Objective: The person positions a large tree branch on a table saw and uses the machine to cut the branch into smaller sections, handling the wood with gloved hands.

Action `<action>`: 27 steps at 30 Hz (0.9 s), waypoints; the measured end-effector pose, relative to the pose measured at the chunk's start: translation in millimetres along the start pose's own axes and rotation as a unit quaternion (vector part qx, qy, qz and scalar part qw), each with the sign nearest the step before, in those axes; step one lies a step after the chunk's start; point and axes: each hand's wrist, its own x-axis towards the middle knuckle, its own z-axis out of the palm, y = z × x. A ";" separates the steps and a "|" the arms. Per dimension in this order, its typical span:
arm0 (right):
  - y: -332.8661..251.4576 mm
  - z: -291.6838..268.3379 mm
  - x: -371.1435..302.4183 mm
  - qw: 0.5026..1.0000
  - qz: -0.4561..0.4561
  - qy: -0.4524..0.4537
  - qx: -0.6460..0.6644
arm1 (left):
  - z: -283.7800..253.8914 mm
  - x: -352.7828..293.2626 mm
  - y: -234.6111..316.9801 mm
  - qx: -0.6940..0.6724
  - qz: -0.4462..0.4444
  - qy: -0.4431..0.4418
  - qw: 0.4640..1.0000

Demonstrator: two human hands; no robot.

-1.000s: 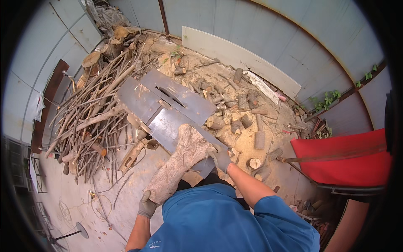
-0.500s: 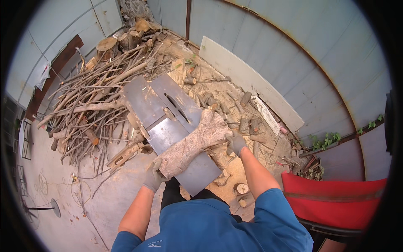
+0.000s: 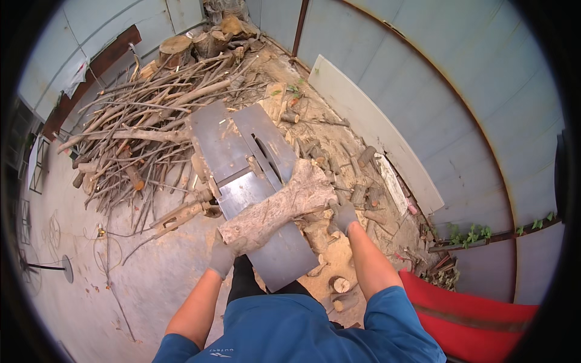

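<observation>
A thick, forked log with rough bark lies slantwise over the metal saw table. My left hand, in a grey glove, grips its near left end. At the wider right end, my gloved right hand is closed around a short branch stub or the log's edge; the fingers are partly hidden. Beyond the log, a circular saw blade shows in the slot of the table. A small piece of wood lies beside the slot.
A big heap of cut branches lies at the far left, with thick stumps behind it. Short cut logs and sawdust cover the ground to the right. A white board leans on the metal wall. Red cloth sits at the lower right.
The log has shifted slightly on the table, its left end turning a little away from me, both hands still on it. The whole view has swung somewhat.
</observation>
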 end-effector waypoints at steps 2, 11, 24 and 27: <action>-1.9 -7.9 0.0 0.999 -0.004 -0.037 -0.012 | 10.8 -7.2 3.1 0.136 0.044 0.043 0.989; -0.7 1.1 27.9 0.994 0.000 0.010 -0.111 | 0.9 9.4 2.1 0.410 0.147 0.091 0.896; -17.9 -6.5 54.0 0.995 0.102 -0.008 -0.001 | 17.0 19.3 29.7 0.362 0.089 0.114 0.921; -21.2 -1.3 59.5 0.995 0.096 -0.004 -0.016 | 1.5 30.9 2.1 0.341 0.167 0.141 0.915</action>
